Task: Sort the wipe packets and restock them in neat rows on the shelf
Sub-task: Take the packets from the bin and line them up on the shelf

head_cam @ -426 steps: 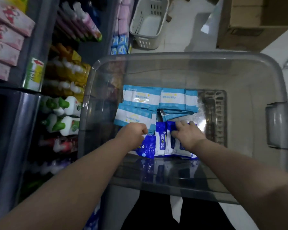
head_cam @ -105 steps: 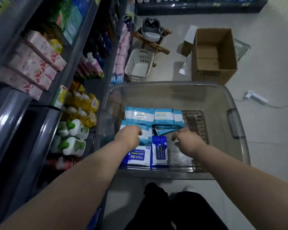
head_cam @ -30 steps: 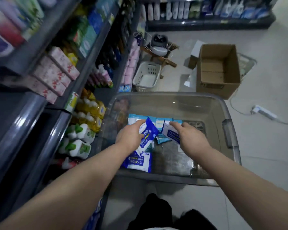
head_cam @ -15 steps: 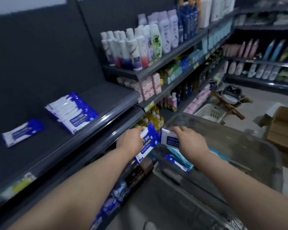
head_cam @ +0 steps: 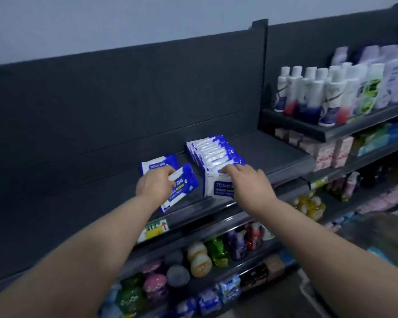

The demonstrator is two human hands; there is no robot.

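My left hand point(head_cam: 155, 188) grips a blue and white alcohol wipe packet point(head_cam: 182, 188) over the dark shelf point(head_cam: 274, 154), just in front of another packet point(head_cam: 157, 165) lying flat there. My right hand point(head_cam: 251, 182) rests on a white and blue 75% wipe packet point(head_cam: 217, 187) at the near end of a row of several packets point(head_cam: 213, 152) that runs toward the back panel. The fingers lie on top of that packet, pressing it to the shelf.
White bottles point(head_cam: 319, 95) stand on the higher shelf to the right, pink boxes point(head_cam: 331, 152) below them. Lower shelves hold coloured refill pouches point(head_cam: 200, 260). A yellow price tag point(head_cam: 153, 229) sits on the shelf lip. The clear bin's edge point(head_cam: 377, 237) blurs at lower right.
Both hands have lifted a packet each out of the bin and carried them up and left onto the dark shelf; the view swung from the bin to the shelf.
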